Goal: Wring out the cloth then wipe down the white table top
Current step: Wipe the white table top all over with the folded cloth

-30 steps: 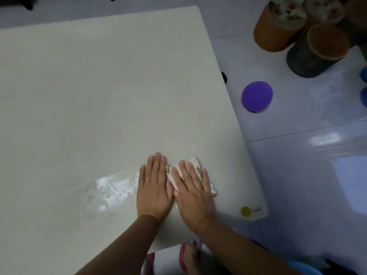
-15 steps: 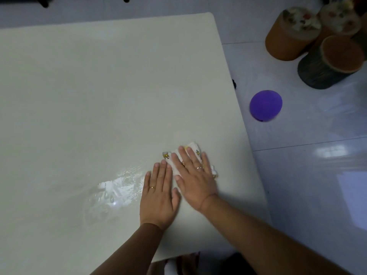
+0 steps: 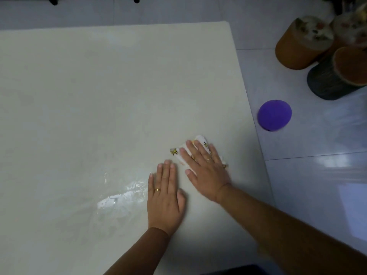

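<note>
A small white cloth (image 3: 200,140) with yellow prints lies folded on the white table top (image 3: 99,96), near its right edge. My right hand (image 3: 204,169) presses flat on the cloth with fingers spread and covers most of it. My left hand (image 3: 165,197) rests flat on the bare table just left of and nearer than the cloth, apart from it, with nothing under the palm. A wet, shiny smear (image 3: 119,197) spreads on the table to the left of my left hand.
On the tiled floor to the right lie a purple ball (image 3: 274,115) and several round stools, two orange (image 3: 297,42) and one dark grey (image 3: 337,76). The table's right edge runs close to my right hand.
My right hand has pushed the cloth away from me along the right side of the table. My left hand came off the cloth and stayed behind, flat on the table.
</note>
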The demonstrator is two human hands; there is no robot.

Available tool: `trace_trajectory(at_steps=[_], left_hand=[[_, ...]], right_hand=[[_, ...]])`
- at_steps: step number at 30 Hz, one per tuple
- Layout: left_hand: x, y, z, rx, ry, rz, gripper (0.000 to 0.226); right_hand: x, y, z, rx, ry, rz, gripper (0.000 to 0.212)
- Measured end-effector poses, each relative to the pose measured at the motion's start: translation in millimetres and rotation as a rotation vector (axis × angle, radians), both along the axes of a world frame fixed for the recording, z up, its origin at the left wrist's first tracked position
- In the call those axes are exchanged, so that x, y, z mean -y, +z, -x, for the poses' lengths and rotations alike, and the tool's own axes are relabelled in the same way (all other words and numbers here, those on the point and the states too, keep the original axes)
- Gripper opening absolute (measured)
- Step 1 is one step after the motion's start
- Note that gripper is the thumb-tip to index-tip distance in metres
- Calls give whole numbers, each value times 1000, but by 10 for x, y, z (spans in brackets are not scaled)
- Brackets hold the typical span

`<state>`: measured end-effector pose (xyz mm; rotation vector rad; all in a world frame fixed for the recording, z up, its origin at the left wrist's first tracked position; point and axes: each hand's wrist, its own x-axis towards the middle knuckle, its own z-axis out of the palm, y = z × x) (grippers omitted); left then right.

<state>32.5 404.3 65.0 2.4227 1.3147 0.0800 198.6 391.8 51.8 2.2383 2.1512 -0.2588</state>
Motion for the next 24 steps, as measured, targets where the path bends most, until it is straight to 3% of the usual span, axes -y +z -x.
trace_trajectory(at_steps=[2,3,7,9,12,15,17,19,22,24], left_hand=[[-296,37,-129,19,-20,-16,64],[-465,46,-209,22,-31,-33,63],[-1116,-7,-518,-31,-14,-80,63],[-1335,-85,-603,-55,-1,-67,66],[-1446,-196,-610,-97,1,-67,67],[-1432,-206,-605,-72,2,-75,65],[-1436,-200,-616,-68,7,-78,65],[-1448,-194,-624,-73,11,-68,66],[-1449,-205,-617,-89,11,-57,66],[-1447,-212,-616,-102,5,-55,65]], right_hand=[[-127,-10,-404,62,102,-5,59],[-239,-9,-573,71,20,-9,59],[-759,-18,-617,18,-636,-9,59],[-903,-50,-318,-10,-749,25,61],[-854,-59,-30,-17,-455,22,61],[-828,0,-408,-12,-66,-5,59],[-920,6,-779,50,41,-13,57],[-1110,6,-1026,50,-166,10,58],[-1450,-44,-835,38,-670,25,60],[-1588,-73,-492,12,-763,45,61]])
